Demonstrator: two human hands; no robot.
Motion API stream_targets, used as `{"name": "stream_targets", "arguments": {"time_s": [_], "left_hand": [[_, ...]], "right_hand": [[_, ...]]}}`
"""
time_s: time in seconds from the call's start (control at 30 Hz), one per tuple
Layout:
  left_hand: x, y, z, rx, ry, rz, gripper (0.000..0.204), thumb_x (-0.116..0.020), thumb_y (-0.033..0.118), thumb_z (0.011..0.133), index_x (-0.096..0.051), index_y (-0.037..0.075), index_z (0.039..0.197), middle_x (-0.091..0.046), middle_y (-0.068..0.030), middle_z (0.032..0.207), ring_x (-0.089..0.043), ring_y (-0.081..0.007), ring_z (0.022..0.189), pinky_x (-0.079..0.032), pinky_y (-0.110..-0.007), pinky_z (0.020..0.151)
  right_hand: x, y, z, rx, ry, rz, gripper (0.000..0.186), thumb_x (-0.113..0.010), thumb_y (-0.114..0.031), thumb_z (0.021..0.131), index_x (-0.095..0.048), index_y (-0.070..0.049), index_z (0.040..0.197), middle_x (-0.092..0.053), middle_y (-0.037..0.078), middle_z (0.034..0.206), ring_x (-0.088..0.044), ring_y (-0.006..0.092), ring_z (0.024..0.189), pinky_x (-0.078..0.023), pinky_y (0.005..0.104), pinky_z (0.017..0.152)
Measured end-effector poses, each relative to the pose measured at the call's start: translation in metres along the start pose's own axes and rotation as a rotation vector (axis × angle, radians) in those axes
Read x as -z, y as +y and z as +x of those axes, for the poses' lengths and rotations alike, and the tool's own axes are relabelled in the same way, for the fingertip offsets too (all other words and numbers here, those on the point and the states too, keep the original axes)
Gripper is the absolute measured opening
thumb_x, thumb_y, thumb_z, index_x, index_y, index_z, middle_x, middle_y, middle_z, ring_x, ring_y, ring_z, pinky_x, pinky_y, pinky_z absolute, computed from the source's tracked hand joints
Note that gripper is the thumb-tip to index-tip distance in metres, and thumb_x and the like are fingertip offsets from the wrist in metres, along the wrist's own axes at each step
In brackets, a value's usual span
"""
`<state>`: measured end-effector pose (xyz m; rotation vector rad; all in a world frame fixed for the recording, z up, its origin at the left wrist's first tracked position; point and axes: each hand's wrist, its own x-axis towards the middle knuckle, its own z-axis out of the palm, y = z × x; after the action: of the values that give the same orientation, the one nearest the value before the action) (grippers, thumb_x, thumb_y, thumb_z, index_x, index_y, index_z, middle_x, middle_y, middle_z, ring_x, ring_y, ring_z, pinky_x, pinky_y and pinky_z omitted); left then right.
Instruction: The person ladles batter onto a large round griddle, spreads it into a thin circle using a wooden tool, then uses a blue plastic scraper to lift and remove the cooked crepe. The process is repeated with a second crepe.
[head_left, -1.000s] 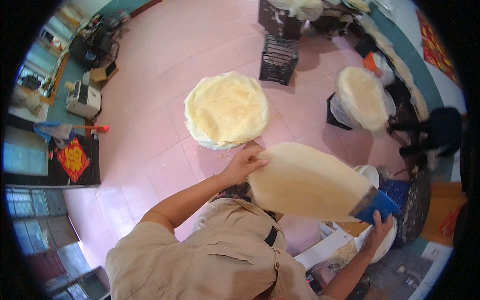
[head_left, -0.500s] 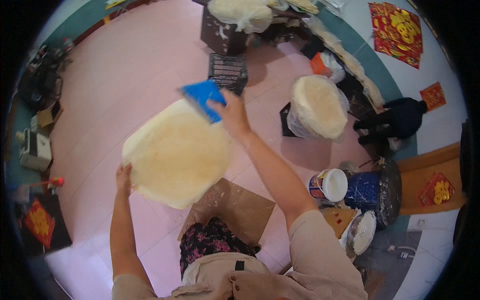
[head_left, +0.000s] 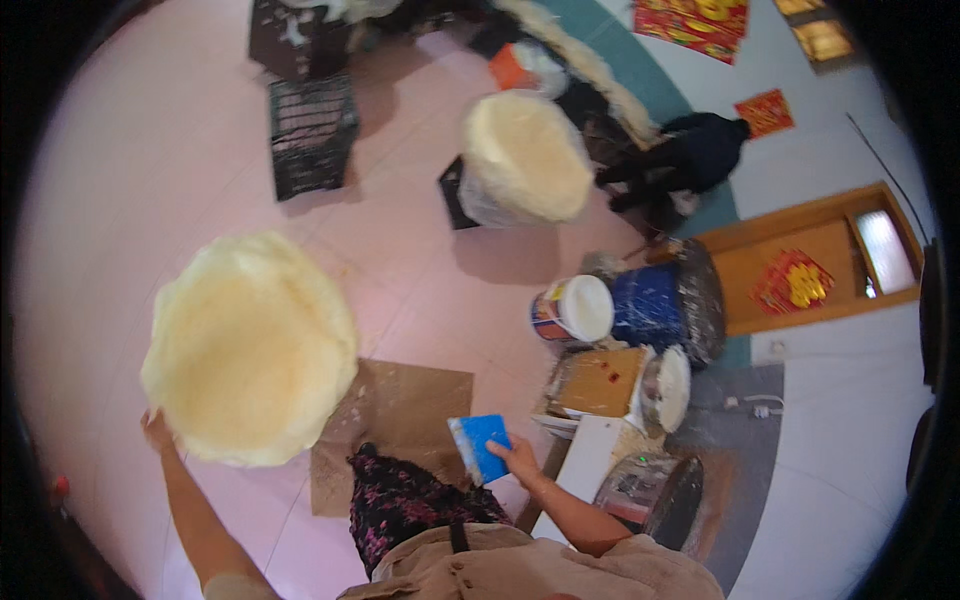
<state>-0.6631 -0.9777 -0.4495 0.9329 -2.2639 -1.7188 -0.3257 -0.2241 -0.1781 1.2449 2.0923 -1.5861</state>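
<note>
A round stack of thin pale yellow sheets (head_left: 250, 340) with ragged, pale edges lies at the left. My left hand (head_left: 158, 430) grips the lower left edge of the top sheet, its fingertips partly hidden by it. Low in the middle, my right hand (head_left: 515, 455) is closed on a flat blue scraper (head_left: 480, 445) with a pale edge, held above a dark floral cloth (head_left: 405, 495) at my waist. Brown cardboard (head_left: 410, 400) lies on the pink tiled floor between my hands.
A wrapped stack of pale sheets (head_left: 530, 155) stands back centre, beside a black crate (head_left: 310, 130). A person in dark clothes (head_left: 690, 160) bends by the wall. A white bucket (head_left: 585, 305), blue drum (head_left: 640, 305), board (head_left: 600, 380) and round metal appliance (head_left: 645, 500) crowd the right.
My left hand and the pale sheet have moved left, down onto the stack. The blue scraper swung up over the sheet, then back down to the right. The view has turned rightward.
</note>
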Motion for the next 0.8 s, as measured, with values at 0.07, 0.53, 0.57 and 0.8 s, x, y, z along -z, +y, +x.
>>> {"name": "stream_targets", "arguments": {"time_s": [0.07, 0.53, 0.57, 0.8], "left_hand": [[-0.015, 0.011, -0.011, -0.031, 0.053, 0.201, 0.044, -0.059, 0.031, 0.091, -0.053, 0.007, 0.127, -0.063, -0.0176, 0.112, -0.061, -0.0297, 0.099, -0.045, -0.042, 0.094], [-0.05, 0.09, -0.329, -0.398, -0.18, 1.038, 0.039, -0.067, 0.019, 0.084, -0.056, 0.005, 0.119, -0.06, -0.0117, 0.117, -0.051, -0.0298, 0.112, -0.034, -0.046, 0.1], [-0.058, 0.093, -0.343, -0.338, -0.23, 0.996, 0.038, -0.067, 0.02, 0.083, -0.058, 0.006, 0.117, -0.061, -0.0107, 0.114, -0.052, -0.0292, 0.109, -0.035, -0.045, 0.098], [-0.154, 0.13, -0.438, -0.479, -0.418, 0.712, 0.027, -0.068, 0.025, 0.078, -0.069, 0.008, 0.099, -0.069, -0.0126, 0.096, -0.064, -0.0333, 0.091, -0.048, -0.047, 0.085]], "right_hand": [[0.007, -0.003, -0.02, -0.054, 0.011, 0.107, 0.039, -0.069, -0.031, 0.087, -0.064, 0.001, 0.109, -0.069, 0.008, 0.094, -0.064, 0.0137, 0.08, -0.053, 0.0295, 0.074], [0.06, 0.028, -0.101, -0.072, -0.003, 0.644, 0.042, -0.064, -0.032, 0.091, -0.06, 0.001, 0.116, -0.067, 0.007, 0.103, -0.064, 0.0141, 0.089, -0.052, 0.0306, 0.081], [0.067, 0.036, -0.11, -0.063, 0.019, 0.694, 0.041, -0.064, -0.032, 0.092, -0.06, 0.002, 0.116, -0.067, 0.007, 0.104, -0.064, 0.0144, 0.089, -0.052, 0.0305, 0.081], [0.137, 0.091, -0.182, 0.023, 0.236, 1.061, 0.042, -0.062, -0.033, 0.093, -0.061, 0.003, 0.113, -0.066, 0.01, 0.106, -0.063, 0.0161, 0.091, -0.051, 0.0307, 0.082]]}}
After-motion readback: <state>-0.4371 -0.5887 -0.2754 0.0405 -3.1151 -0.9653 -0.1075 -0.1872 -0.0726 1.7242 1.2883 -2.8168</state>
